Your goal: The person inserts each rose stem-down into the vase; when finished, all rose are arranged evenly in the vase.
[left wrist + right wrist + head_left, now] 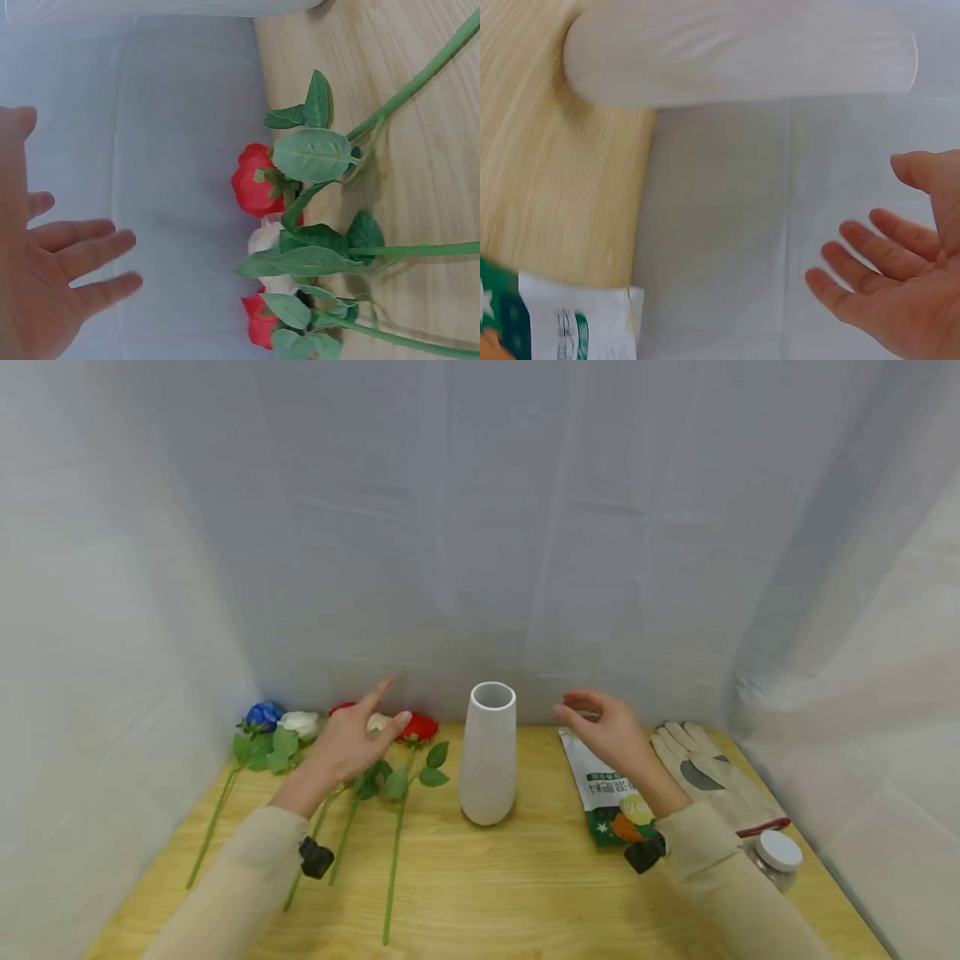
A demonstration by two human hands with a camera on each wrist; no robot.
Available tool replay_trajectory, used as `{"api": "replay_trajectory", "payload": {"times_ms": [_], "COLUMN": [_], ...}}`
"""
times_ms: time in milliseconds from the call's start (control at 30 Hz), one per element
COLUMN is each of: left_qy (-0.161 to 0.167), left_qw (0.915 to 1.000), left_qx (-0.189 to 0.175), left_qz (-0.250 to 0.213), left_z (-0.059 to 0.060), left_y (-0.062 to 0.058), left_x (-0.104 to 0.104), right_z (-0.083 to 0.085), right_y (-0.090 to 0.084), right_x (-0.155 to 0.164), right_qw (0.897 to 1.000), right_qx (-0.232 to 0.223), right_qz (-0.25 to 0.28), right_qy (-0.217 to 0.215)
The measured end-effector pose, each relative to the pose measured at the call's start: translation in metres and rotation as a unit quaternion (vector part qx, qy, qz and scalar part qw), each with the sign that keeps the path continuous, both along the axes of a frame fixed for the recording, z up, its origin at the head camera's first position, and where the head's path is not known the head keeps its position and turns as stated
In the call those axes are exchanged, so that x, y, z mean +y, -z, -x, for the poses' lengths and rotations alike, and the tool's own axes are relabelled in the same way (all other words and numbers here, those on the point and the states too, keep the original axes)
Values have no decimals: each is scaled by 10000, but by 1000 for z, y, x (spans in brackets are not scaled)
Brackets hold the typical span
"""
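White vase (489, 753) upright mid-desk (525, 893), between both hands. Left hand (352, 739) above red roses (418, 727), fingers spread, empty. Right hand (611, 731) over seed packet (611, 793), fingers loose, empty. Gloves (712, 772), jar (776, 856) far right.

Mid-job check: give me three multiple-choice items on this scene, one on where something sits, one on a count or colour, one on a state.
1. Where is the vase relative to the hands?
A. between them
B. left of both
C. right of both

2. What colour is the leftmost rose?
A. yellow
B. blue
C. pink

3. What is the left hand doing?
A. gripping a stem
B. open above the roses, holding nothing
C. gripping the vase

Answers: 1 A, the vase stands upright between the left hand and the right hand. 2 B, the bloom at the row's left end is blue. 3 B, its fingers are spread and hold nothing.
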State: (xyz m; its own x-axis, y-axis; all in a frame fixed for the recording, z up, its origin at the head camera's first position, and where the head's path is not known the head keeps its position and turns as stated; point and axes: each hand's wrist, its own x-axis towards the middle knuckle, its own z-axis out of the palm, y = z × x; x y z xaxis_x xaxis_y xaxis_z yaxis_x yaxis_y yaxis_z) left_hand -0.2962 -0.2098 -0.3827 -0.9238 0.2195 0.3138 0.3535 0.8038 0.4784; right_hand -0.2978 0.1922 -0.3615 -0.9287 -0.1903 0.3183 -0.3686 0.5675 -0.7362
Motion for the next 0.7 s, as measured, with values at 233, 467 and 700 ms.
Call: {"api": "replay_trajectory", "payload": {"times_ms": [233, 467, 700], "left_qy": [90, -212, -356], "left_qw": [9959, 9905, 9838], "left_qx": [-13, -233, -415], "left_qz": [-901, -1339, -1709], "left_z": [-3, -10, -15], "left_y": [9, 20, 31], "left_x": [-15, -31, -51], "right_z": [3, -1, -1], "right_y": [5, 9, 12], "right_x": [-21, -38, -52], "right_qw": [9958, 9870, 9832], "right_qx": [84, -211, -145], "right_qz": [759, 1178, 1228], "right_qy": [-504, -1073, -1341]}}
